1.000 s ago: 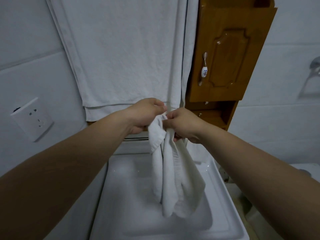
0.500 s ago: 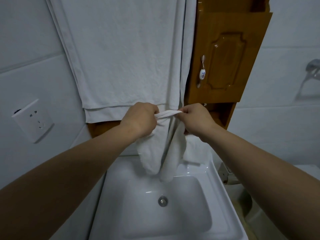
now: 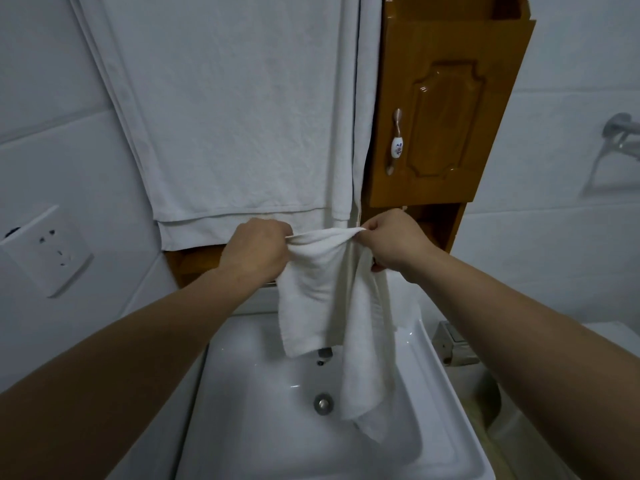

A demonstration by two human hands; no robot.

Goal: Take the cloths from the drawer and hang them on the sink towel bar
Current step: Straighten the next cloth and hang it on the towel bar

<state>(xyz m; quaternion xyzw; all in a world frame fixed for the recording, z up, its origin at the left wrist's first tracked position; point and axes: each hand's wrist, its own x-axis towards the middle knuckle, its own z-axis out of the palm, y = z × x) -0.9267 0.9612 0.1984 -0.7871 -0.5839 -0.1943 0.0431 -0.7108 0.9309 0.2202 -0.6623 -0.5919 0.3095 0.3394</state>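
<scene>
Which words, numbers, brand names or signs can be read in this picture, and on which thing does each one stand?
None can be read.
Cabinet door handle: a small blue mark on its white ceramic part, too blurred to tell if it is text.
Wall socket: only plug holes, no lettering visible.

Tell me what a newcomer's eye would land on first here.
First, the small white cloth at centre, stretched by its top edge between the left hand and right hand, its ends dangling over the white sink. Behind it, a large white towel hangs down the wall. To its right is a glossy orange-brown wooden cabinet.
</scene>
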